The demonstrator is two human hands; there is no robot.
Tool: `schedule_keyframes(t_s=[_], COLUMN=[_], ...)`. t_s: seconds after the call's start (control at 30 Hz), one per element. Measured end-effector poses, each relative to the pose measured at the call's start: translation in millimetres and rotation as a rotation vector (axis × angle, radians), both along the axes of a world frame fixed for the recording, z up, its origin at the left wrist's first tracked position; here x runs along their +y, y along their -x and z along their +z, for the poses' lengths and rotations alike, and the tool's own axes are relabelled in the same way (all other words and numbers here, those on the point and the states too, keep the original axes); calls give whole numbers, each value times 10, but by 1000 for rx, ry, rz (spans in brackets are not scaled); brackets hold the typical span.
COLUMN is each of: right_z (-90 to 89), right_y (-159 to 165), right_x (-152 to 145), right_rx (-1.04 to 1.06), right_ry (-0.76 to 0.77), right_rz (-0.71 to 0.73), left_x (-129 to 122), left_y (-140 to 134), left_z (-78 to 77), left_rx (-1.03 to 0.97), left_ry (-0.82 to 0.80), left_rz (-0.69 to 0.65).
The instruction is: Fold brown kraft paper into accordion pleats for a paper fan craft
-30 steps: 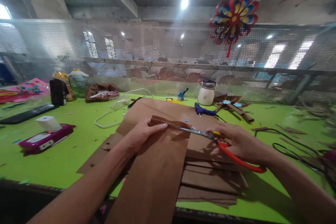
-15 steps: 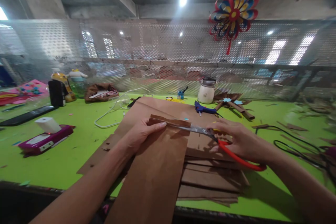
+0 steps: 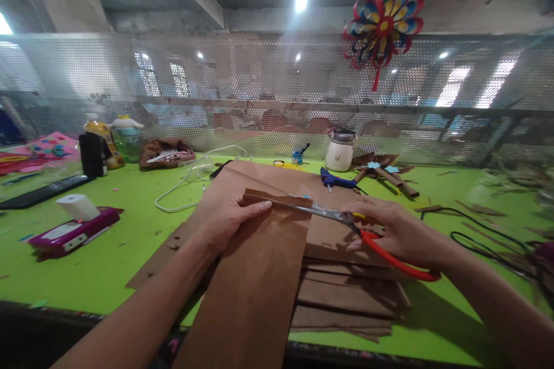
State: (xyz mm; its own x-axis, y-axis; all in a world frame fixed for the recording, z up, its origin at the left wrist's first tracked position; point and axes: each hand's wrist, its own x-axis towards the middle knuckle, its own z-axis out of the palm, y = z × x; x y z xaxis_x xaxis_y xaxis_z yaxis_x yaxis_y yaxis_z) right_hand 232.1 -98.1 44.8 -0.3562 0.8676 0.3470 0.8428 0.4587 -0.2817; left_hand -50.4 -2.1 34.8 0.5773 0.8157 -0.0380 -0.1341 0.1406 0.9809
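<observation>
My left hand (image 3: 229,216) pinches the upper left of a long brown paper piece (image 3: 259,277), thumb on top. The paper hangs toward me past the table's front edge. In my right hand (image 3: 387,225) is a pair of scissors (image 3: 393,256) with red handles, and my fingers are wrapped around the grips. Their blades lie across the paper's top, just under a narrow folded strip (image 3: 277,197) along that end. The blade tips reach close to my left thumb. Below the paper lie stacked brown paper sheets (image 3: 341,294), partly covered by it.
On the green table (image 3: 138,242) a purple power strip (image 3: 75,230) with a white plug sits left. Behind are a blue glue gun (image 3: 337,179), a white jar (image 3: 340,153) and a white cable (image 3: 177,187). A black cord (image 3: 480,219) and paper scraps lie right.
The scissor blades look nearer together along the folded strip. Both hands and the paper stay almost in place, with a very slight shift left.
</observation>
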Motion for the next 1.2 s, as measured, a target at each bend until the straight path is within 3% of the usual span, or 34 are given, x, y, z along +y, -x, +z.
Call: schedule_keyframes(t_s=[0.73,1.2], right_z=[-16,-3], right_y=[-52,-35], right_x=[-31,-36], right_rx=[25,-39], right_ry=[41,6], right_rz=[10,-7], left_x=[-46,22], left_y=[-29,-6], left_z=[48,-38], left_rx=[18,66], left_ry=[-73,-28], left_rz=[-13,44])
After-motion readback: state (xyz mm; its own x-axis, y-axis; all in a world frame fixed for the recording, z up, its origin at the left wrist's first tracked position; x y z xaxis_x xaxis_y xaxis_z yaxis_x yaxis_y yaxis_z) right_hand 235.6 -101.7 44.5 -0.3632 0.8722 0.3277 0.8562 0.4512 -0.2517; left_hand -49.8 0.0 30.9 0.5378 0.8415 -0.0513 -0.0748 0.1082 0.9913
